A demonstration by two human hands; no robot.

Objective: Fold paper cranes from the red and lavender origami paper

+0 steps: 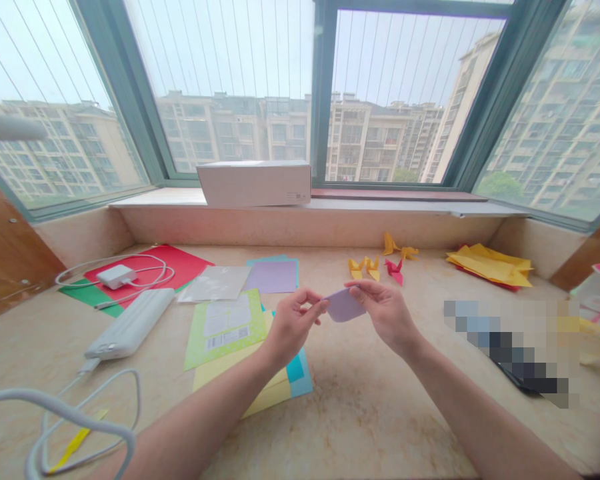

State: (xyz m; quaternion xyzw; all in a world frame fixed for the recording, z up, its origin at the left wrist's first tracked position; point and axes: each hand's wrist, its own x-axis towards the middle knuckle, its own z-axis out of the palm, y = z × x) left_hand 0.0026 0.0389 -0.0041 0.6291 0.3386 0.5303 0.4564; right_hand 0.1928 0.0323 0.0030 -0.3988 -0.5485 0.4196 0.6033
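Note:
A sheet of purple paper [346, 307] is held up between my two hands above the counter, its lower edge bowed into a curve. My left hand [296, 323] pinches its left corner with thumb and fingertips. On the other side, my right hand [386, 313] grips the upper right edge, thumb on top. Just beyond the hands sit small folded paper cranes, yellow [365, 268] and red [394, 270]. Below and left of my left hand lie a green patterned paper packet [227, 327] and pale yellow sheets [220, 373].
A purple sheet [273, 277] lies farther back. At left are a white power bank [130, 323], a charger [117, 276] with cables, and red paper [187, 263]. Yellow paper [490, 263] is stacked at right, near a pixelated dark object [520, 367]. A white box [255, 183] stands on the sill.

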